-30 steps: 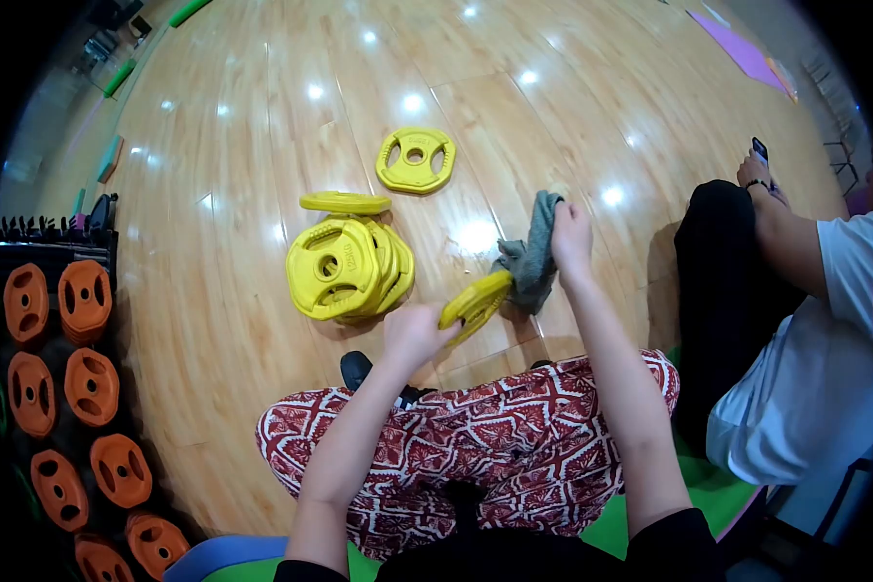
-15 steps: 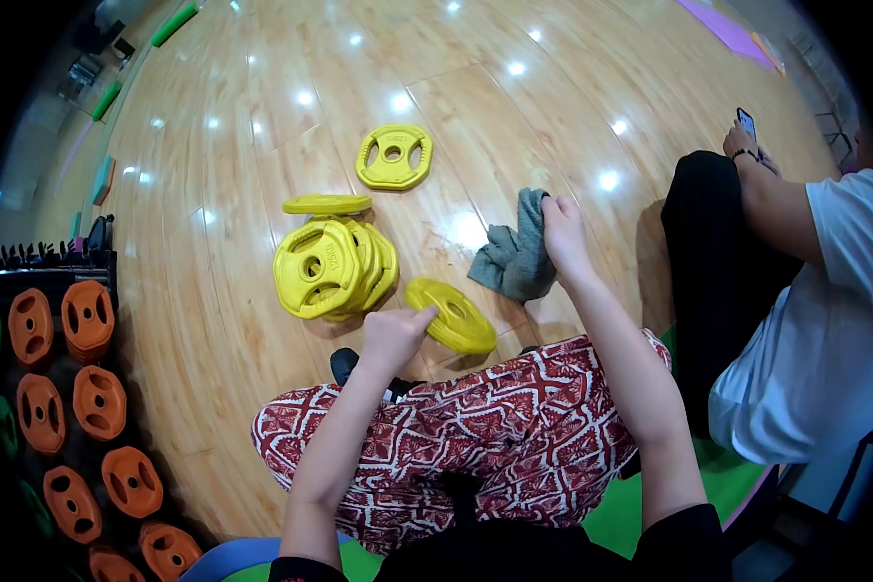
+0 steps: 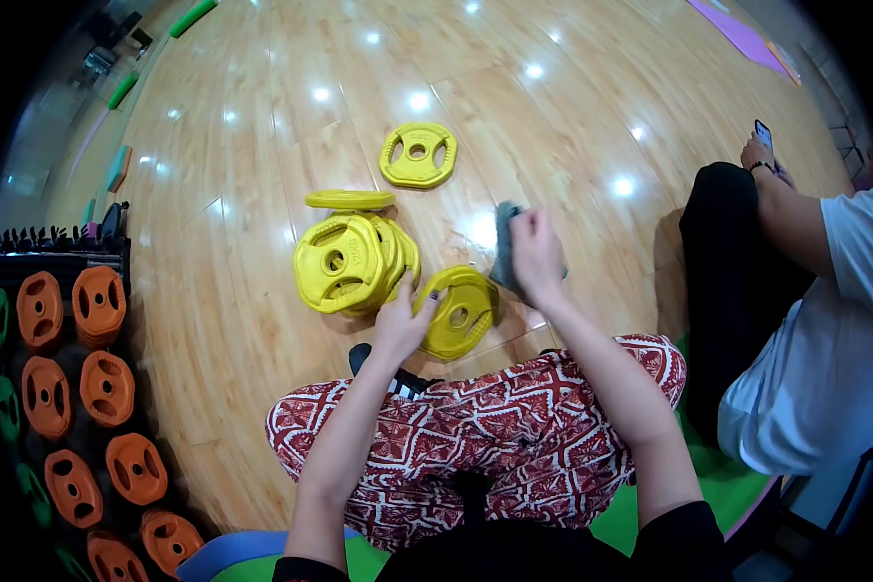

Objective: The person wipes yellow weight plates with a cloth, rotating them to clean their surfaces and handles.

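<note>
My left hand (image 3: 403, 322) is at the left edge of a yellow weight plate (image 3: 461, 315), its thumb against the plate; part of the grip is hidden. The plate is tilted, its face with the centre hole turned up toward me, just in front of my crossed legs. To its right, my right hand (image 3: 537, 254) grips a bunched grey-green cloth (image 3: 502, 244), slightly apart from the plate. A stack of yellow weight plates (image 3: 339, 264) stands left of the held plate, with another plate (image 3: 351, 199) at its far side. One more yellow plate (image 3: 418, 155) lies flat farther out.
On the right sits a person in a white shirt (image 3: 795, 378), holding a phone (image 3: 763, 134). A rack of orange weight plates (image 3: 107, 388) stands at the left. Wooden floor (image 3: 233, 339) spreads ahead, and a green mat (image 3: 640, 495) is under me.
The held plate has turned so its face shows more fully. My right hand has moved down and left with the cloth, closer to the plate. The view has shifted slightly.
</note>
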`<action>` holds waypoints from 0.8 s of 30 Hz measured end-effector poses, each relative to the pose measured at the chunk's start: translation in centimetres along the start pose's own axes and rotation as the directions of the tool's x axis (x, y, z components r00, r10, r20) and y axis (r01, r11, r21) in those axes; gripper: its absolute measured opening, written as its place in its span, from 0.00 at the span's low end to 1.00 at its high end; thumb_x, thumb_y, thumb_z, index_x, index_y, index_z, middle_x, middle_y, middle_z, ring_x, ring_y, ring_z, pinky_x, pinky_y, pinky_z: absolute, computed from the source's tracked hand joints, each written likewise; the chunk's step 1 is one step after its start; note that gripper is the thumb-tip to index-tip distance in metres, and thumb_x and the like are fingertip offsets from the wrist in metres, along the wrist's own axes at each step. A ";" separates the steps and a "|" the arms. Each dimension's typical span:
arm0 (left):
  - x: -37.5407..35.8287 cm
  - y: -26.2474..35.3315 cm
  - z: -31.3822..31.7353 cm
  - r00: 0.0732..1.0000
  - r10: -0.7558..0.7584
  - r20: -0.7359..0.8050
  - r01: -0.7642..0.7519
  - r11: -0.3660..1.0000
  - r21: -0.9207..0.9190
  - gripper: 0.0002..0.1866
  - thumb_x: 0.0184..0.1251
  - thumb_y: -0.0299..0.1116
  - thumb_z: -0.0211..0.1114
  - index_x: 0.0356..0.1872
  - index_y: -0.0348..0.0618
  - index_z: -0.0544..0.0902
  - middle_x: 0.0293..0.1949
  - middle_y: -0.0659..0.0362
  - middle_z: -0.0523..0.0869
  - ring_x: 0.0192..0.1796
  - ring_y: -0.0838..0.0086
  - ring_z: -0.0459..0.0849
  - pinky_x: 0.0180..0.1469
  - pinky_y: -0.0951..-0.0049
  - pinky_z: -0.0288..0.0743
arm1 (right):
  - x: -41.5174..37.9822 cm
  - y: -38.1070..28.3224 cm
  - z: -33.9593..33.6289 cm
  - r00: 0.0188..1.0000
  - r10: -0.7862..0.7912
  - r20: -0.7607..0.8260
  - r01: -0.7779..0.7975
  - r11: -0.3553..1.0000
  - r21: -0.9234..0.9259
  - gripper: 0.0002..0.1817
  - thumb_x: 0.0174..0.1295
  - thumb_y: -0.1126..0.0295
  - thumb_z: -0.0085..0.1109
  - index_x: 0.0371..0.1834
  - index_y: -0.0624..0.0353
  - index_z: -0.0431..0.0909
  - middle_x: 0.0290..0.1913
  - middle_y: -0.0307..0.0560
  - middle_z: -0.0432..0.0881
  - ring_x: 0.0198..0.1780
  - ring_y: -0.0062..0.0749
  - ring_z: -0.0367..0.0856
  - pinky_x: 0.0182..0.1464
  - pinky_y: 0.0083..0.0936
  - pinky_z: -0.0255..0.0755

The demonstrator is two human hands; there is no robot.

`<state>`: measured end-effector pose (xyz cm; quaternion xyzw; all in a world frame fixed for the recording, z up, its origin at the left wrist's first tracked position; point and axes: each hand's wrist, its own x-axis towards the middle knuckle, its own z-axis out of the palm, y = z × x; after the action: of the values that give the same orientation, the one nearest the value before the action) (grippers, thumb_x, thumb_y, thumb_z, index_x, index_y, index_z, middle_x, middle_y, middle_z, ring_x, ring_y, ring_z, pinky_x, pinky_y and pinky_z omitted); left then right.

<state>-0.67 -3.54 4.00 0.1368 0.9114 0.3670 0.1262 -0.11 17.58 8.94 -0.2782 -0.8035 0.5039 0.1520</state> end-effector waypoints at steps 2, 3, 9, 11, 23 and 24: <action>0.1 0.6 0.0 0.994 0.107 0.030 -0.107 0.994 0.006 0.27 0.55 0.39 0.55 0.54 0.33 0.67 0.30 0.48 0.81 0.30 0.64 0.81 0.36 0.72 0.72 | -2.5 -1.3 1.5 0.964 -0.222 0.145 0.250 0.945 -0.213 0.17 0.57 0.54 0.46 0.33 0.58 0.66 0.23 0.56 0.76 0.26 0.54 0.75 0.28 0.44 0.66; -0.1 1.4 0.1 0.975 0.212 0.069 -0.213 0.977 0.006 0.27 0.53 0.39 0.58 0.52 0.33 0.69 0.29 0.48 0.81 0.29 0.64 0.81 0.35 0.72 0.72 | -3.3 -1.2 2.3 0.910 -0.362 0.202 0.405 0.879 -0.253 0.17 0.57 0.54 0.47 0.32 0.58 0.67 0.21 0.54 0.76 0.24 0.50 0.76 0.25 0.42 0.67; -1.2 2.0 0.1 0.991 0.124 0.058 -0.121 0.991 -0.055 0.22 0.49 0.35 0.64 0.44 0.33 0.74 0.29 0.49 0.82 0.30 0.67 0.82 0.34 0.73 0.74 | -1.0 5.8 3.9 0.900 -0.049 0.433 0.338 0.706 -0.622 0.16 0.60 0.57 0.40 0.30 0.59 0.68 0.23 0.53 0.78 0.25 0.47 0.78 0.26 0.41 0.70; -1.3 1.5 0.3 0.996 0.082 0.037 -0.083 0.996 0.017 0.21 0.49 0.36 0.64 0.43 0.34 0.75 0.27 0.50 0.82 0.29 0.68 0.82 0.33 0.74 0.74 | 0.2 8.0 3.6 0.923 0.004 0.386 0.280 0.683 -0.675 0.16 0.60 0.57 0.39 0.31 0.59 0.68 0.23 0.55 0.77 0.25 0.49 0.77 0.26 0.42 0.69; -0.7 2.5 0.6 0.995 0.076 0.064 -0.080 0.995 0.067 0.18 0.52 0.44 0.59 0.25 0.34 0.75 0.23 0.43 0.78 0.29 0.52 0.79 0.33 0.59 0.71 | -1.3 5.0 3.9 0.914 -0.116 0.389 0.347 0.721 -0.600 0.14 0.56 0.58 0.44 0.28 0.57 0.71 0.20 0.55 0.77 0.24 0.47 0.78 0.27 0.41 0.71; -0.9 2.5 0.6 0.994 0.070 0.084 -0.078 0.992 0.102 0.18 0.51 0.44 0.60 0.26 0.34 0.76 0.23 0.43 0.78 0.30 0.52 0.79 0.34 0.59 0.72 | -0.8 4.6 2.9 0.903 -0.002 0.429 0.314 0.683 -0.660 0.15 0.57 0.57 0.43 0.30 0.58 0.73 0.23 0.56 0.78 0.27 0.48 0.78 0.29 0.42 0.71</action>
<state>0.71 -1.77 5.46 0.1917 0.9180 0.3170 0.1418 0.30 16.53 3.59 -0.1356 -0.9699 0.1814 -0.0892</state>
